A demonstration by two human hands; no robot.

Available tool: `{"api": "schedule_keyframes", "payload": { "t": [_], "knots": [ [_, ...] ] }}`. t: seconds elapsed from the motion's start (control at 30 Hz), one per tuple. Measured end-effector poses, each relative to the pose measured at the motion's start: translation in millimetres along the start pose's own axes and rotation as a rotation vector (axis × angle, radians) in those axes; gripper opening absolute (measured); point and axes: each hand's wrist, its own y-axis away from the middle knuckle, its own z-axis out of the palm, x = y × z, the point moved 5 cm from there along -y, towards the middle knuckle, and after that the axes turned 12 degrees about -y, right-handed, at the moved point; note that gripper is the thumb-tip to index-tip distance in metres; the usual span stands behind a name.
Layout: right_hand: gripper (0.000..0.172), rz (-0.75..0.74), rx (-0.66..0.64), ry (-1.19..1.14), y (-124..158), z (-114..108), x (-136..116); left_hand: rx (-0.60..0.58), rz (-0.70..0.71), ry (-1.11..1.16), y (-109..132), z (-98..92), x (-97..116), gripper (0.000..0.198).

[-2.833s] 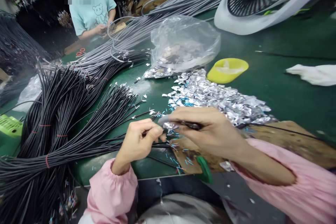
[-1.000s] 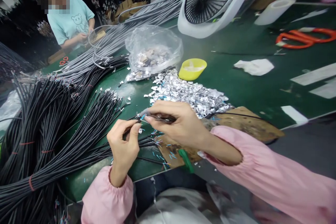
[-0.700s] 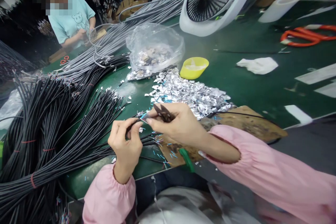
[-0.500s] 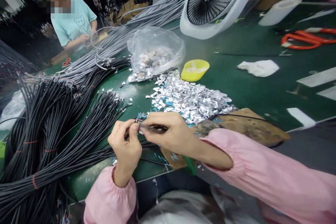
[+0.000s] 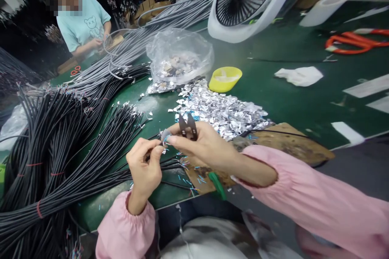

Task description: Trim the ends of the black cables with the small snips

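Pinching blue wires [image 5: 166, 139] between the right hand's [image 5: 206, 142] fingertips [image 5: 173, 140].

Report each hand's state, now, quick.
Left hand: closed, pinching a thin black round cable near its end.
Right hand: closed, holding small dark metal snips, blades apart; whether it also grips the thin blue wires is unclear.

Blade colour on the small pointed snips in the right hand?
Dark, near black. The small pointed metal snips show best in the head view.
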Motion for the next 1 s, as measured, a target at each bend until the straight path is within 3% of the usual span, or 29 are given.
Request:
{"api": "schedule_keyframes", "payload": {
  "t": [0.1,0.3,0.43,0.53,0.8,1.0],
  "knots": [
    [0.024,0.191,-0.098,-0.172,0.2,5.1,7.7,0.053,0.089,-0.025,-0.4,-5.1,3.3,0.006],
    [0.036,-0.13,-0.085,0.16,1.8,5.9,-5.6,0.174,0.191,-0.192,3.0,-14.4,6.8,0.014],
    [0.021,-0.291,-0.014,0.328,5.3,1.7,-8.1,0.203,0.219,-0.244,3.8,-18.6,8.2,0.021],
    [0.022,-0.405,0.041,0.439,7.9,-1.8,-11.4,0.241,0.218,-0.277,4.7,-21.9,9.2,0.018],
    [0.023,-0.444,-0.06,0.469,9.4,3.9,-15.1,0.241,0.196,-0.289,7.3,-21.9,10.2,0.016],
    [0.023,-0.426,-0.068,0.443,8.8,3.9,-15.3,0.221,0.196,-0.287,6.9,-20.3,11.3,0.018]
  ]
}}
